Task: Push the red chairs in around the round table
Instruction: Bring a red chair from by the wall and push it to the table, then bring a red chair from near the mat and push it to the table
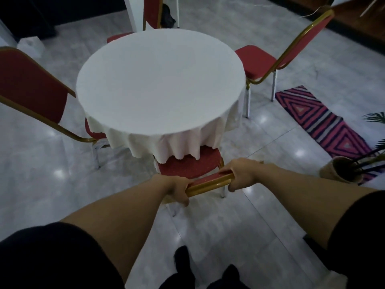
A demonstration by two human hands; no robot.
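Note:
A round table [160,80] under a white cloth stands in the middle of the floor. Right in front of me is a red chair with a gold frame [191,164]; its seat front lies under the hanging cloth. My left hand [177,189] grips the left end of its top rail and my right hand [239,174] grips the right end. A second red chair [31,84] stands at the left, seat partly under the cloth. A third [270,57] stands at the right, its seat mostly outside the table edge. A fourth [151,13] is at the far side.
A striped red and dark rug [320,122] lies on the tiled floor at the right. A potted plant in a woven basket [341,168] stands close to my right forearm. My feet [187,265] are on the tiles below. A white box [31,45] sits far left.

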